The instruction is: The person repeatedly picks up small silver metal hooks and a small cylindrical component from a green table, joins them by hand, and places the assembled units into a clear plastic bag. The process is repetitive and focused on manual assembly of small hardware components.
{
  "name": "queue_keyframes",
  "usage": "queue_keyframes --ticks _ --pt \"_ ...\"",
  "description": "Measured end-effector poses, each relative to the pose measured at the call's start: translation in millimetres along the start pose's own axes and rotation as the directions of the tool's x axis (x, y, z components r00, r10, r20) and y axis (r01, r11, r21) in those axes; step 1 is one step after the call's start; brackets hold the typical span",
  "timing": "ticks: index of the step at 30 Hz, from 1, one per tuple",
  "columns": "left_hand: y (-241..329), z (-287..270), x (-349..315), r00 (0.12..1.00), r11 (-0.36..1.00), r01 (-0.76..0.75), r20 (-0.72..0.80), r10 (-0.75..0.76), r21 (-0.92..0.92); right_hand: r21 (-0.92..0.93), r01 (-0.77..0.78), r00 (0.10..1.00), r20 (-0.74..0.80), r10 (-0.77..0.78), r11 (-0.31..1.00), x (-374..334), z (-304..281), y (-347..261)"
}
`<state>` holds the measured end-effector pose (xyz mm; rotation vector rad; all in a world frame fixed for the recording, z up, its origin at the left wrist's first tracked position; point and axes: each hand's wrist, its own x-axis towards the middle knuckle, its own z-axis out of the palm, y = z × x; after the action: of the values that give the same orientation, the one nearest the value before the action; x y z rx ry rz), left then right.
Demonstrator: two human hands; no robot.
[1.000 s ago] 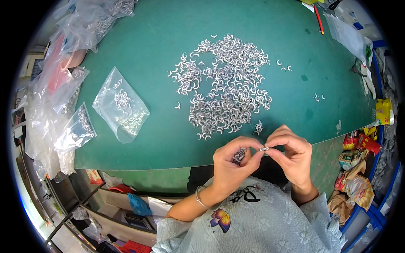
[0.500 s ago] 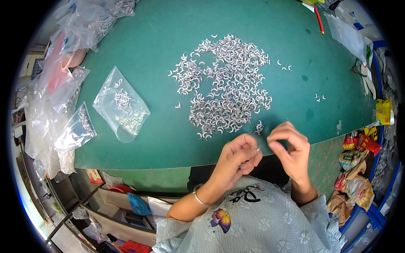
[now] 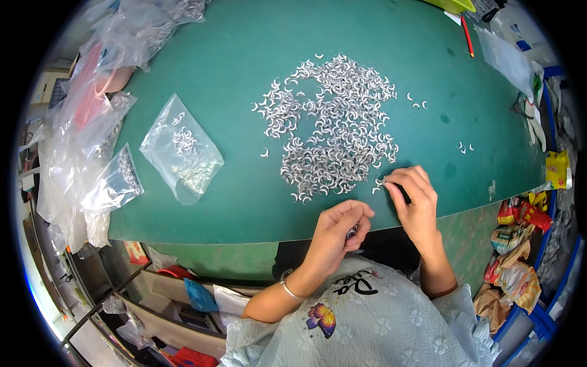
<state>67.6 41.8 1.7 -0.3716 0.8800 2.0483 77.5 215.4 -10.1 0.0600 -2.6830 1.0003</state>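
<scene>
A broad pile of small silver crescent-shaped metal pieces [image 3: 327,165] is spread over the green table [image 3: 244,208] in front of me. My left hand [image 3: 333,237] is curled closed near the table's front edge, with some silver crescent pieces [image 3: 353,230] showing inside its fingers. To its right, my right hand [image 3: 417,200] reaches to the pile's lower right corner. Its thumb and forefinger pinch a crescent piece beside a few loose ones [image 3: 375,190] on the tabletop.
A clear plastic bag [image 3: 183,156] with crescent pieces lies left of the pile. More clear bags [image 3: 67,177] crowd the left edge around a pink container [image 3: 114,81]. Stray crescents [image 3: 463,147] lie to the right. A red pencil [image 3: 468,37] and a flat plastic bag [image 3: 504,58] are at the far right.
My right hand has moved away from my left hand, down to the loose crescents by the pile. The left fingers have turned so the pieces inside show.
</scene>
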Motion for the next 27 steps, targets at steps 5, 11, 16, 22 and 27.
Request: queue_keyframes --ticks 5,11,16,22,27 --pt "-3.4 2.5 0.9 0.999 0.997 -0.052 -0.01 0.053 0.062 0.018 -0.001 0.999 -0.042 0.002 1.0 1.1 -1.5 1.4" --pt "-5.5 3.3 1.8 0.994 0.99 -0.088 -0.056 0.095 0.106 -0.081 0.041 0.992 0.119 -0.031 0.996 -4.1 -1.6 -0.5" --pt "-7.3 1.6 0.9 0.998 0.98 -0.06 -0.017 0.065 0.19 0.08 -0.049 0.998 0.03 0.047 0.996 -1.1 -2.6 -5.5" --pt "-6.8 1.4 0.7 0.998 0.992 -0.058 -0.029 0.062 0.114 0.315 -0.204 0.978 0.017 0.21 0.927 -1.4 -4.8 -10.2" --pt "-6.2 6.6 2.6 0.996 0.99 -0.079 -0.026 0.083 0.116 0.781 -0.344 0.925 0.187 0.33 0.521 -11.0 1.0 -27.7"
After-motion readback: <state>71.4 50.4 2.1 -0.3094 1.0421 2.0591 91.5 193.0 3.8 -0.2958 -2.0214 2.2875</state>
